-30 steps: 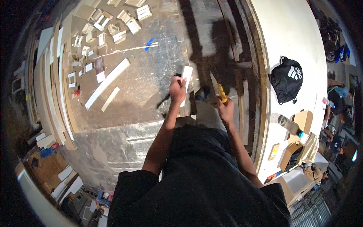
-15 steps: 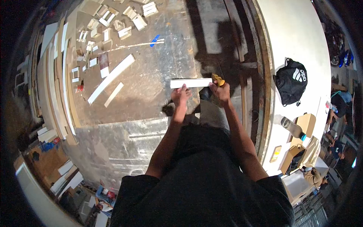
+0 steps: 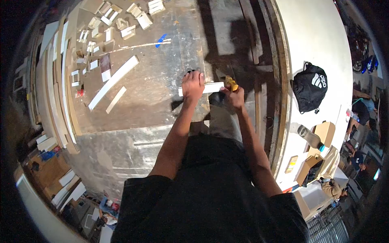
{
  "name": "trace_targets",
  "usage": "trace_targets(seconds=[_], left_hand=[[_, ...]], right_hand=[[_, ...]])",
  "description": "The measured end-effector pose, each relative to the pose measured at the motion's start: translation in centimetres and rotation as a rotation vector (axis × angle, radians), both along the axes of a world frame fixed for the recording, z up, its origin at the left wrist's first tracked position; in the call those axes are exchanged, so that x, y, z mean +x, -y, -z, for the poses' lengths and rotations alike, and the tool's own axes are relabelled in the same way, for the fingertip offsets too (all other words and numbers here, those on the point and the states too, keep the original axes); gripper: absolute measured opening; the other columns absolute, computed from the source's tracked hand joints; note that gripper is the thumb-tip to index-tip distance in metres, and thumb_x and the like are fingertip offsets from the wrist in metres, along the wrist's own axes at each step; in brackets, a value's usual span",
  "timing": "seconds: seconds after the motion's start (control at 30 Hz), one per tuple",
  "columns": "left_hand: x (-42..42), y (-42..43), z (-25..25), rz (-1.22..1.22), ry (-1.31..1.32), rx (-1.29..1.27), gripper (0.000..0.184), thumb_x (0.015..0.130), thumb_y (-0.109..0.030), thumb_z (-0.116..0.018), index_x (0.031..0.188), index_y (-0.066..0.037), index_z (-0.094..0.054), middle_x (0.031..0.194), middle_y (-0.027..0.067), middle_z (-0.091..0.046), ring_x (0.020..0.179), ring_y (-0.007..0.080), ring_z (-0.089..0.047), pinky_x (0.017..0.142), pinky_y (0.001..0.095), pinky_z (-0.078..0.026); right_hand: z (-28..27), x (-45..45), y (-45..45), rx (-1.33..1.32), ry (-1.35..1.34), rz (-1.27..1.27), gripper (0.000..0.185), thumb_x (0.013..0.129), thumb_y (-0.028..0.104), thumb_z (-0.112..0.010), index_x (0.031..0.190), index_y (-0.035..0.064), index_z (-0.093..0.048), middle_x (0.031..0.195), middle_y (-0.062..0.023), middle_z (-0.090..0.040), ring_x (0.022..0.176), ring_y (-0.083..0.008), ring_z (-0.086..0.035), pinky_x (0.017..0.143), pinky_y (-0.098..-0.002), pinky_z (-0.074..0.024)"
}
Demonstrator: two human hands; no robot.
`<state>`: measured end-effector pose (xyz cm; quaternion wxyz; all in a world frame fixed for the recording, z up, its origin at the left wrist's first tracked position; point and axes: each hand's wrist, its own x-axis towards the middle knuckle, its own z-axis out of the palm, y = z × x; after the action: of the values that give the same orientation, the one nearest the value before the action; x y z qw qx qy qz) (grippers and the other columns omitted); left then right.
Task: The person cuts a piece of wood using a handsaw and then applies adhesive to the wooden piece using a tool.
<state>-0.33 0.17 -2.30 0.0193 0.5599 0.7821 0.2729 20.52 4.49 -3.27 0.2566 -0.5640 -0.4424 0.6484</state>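
The left fingers (image 3: 193,84) are pressing down on a white strip (image 3: 213,88), closed over its top, near the edge of the brown worktop (image 3: 154,83). The right fingers (image 3: 234,96) are holding a yellow-handled tool (image 3: 231,83) and touching the strip's other end. Left of the left fingers, a long white board (image 3: 114,82) is lying flat.

1 black Adidas bag (image 3: 310,87), 1 bottle (image 3: 308,137), 1 yellow-handled tool (image 3: 231,83), 1 white strip (image 3: 212,88) beside it; small wooden assemblies (image 3: 144,20), several, exact count unclear.
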Motion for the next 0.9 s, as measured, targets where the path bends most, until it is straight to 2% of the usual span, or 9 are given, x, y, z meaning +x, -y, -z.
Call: trace_targets(seconds=[0.17,0.27,0.33,0.4,0.47,0.5,0.77,0.83,0.9], left_hand=[[-0.5,0.6,-0.5,0.039,0.15,-0.162,0.024,0.093,-0.032,-0.066,0.093,-0.009,-0.062,0.089,0.0145,-0.067,0.085,0.0355,-0.066,0.079,0.0487,-0.05],[-1.0,1.7,-2.3,0.264,0.187,-0.113,0.04,0.082,-0.044,-0.077,0.1,-0.009,-0.065,0.094,0.0122,-0.068,0.088,0.0348,-0.068,0.082,0.0479,-0.052],[-1.0,2.7,-3.1,0.334,0.263,-0.211,0.045,0.071,-0.04,-0.087,0.098,-0.009,-0.068,0.08,0.0093,-0.069,0.091,0.0326,-0.069,0.078,0.0445,-0.056],[-0.7,3.7,-3.5,0.29,0.292,-0.271,0.045,0.07,-0.039,-0.087,0.099,-0.009,-0.07,0.084,0.0103,-0.071,0.097,0.0315,-0.07,0.082,0.0431,-0.057],[-0.2,4.5,-2.6,0.218,0.267,-0.264,0.046,0.069,-0.042,-0.086,0.096,-0.009,-0.07,0.096,0.0105,-0.069,0.088,0.0349,-0.07,0.076,0.045,-0.055],[0.1,4.5,-3.1,0.174,0.341,-0.287,0.042,0.067,-0.039,-0.087,0.089,-0.008,-0.069,0.09,0.0111,-0.069,0.084,0.0347,-0.07,0.07,0.0448,-0.055],[0.3,4.0,-5.2,0.074,0.379,-0.124,0.037,0.066,-0.034,-0.086,0.083,-0.007,-0.067,0.08,0.0108,-0.065,0.076,0.0335,-0.067,0.066,0.0436,-0.054],[0.1,3.7,-5.5,-0.021,0.386,-0.153,0.038,0.068,-0.034,-0.087,0.081,-0.006,-0.066,0.078,0.0109,-0.065,0.072,0.0303,-0.067,0.065,0.0409,-0.054],[0.1,3.4,-4.9,-0.096,0.489,-0.164,0.04,0.069,-0.037,-0.088,0.081,-0.005,-0.066,0.077,0.0103,-0.066,0.071,0.0283,-0.067,0.064,0.0397,-0.054]], right_hand=[[-0.5,-0.1,-0.4,-0.009,0.052,-0.008,0.026,0.084,0.014,-0.086,0.091,0.0028,-0.064,0.082,0.0034,-0.062,0.074,-0.0074,-0.055,0.067,-0.0255,-0.046],[-0.3,-0.2,-0.4,-0.067,0.033,-0.016,0.028,0.083,0.014,-0.087,0.091,0.0023,-0.063,0.082,0.0034,-0.062,0.073,-0.0075,-0.055,0.065,-0.0253,-0.0453],[-0.3,-0.8,-0.4,0.037,-0.156,0.101,0.03,0.083,0.015,-0.087,0.093,0.0022,-0.062,0.083,0.0033,-0.062,0.072,-0.0071,-0.055,0.063,-0.0242,-0.0434],[-1.2,-1.3,-0.5,0.011,-0.112,0.06,0.029,0.083,0.015,-0.087,0.094,0.0024,-0.062,0.083,0.0029,-0.062,0.071,-0.0069,-0.055,0.061,-0.0238,-0.0427],[-1.7,-1.8,-0.9,-0.009,-0.068,0.012,0.029,0.084,0.014,-0.086,0.095,0.0025,-0.062,0.084,0.0025,-0.062,0.07,-0.0067,-0.054,0.06,-0.0234,-0.0421],[-1.6,-2.0,-0.9,-0.014,-0.078,0.01,0.028,0.084,0.013,-0.085,0.095,0.0028,-0.062,0.083,0.0027,-0.062,0.068,-0.0063,-0.054,0.059,-0.0233,-0.0412],[-1.7,-2.0,-1.0,-0.062,-0.16,0.022,0.03,0.084,0.015,-0.086,0.097,0.004,-0.061,0.082,0.0041,-0.06,0.063,-0.0047,-0.05,0.056,-0.0233,-0.0374],[-1.4,-1.6,-1.1,-0.01,-0.018,-0.005,0.036,0.079,0.018,-0.09,0.093,0.0002,-0.062,0.084,0.0002,-0.064,0.074,-0.0092,-0.057,0.069,-0.0254,-0.0479],[-1.5,-1.1,-0.5,0.029,0.001,-0.033,0.037,0.079,0.018,-0.091,0.093,-0.0002,-0.062,0.084,-0.0004,-0.064,0.074,-0.0094,-0.058,0.069,-0.0255,-0.0482]])
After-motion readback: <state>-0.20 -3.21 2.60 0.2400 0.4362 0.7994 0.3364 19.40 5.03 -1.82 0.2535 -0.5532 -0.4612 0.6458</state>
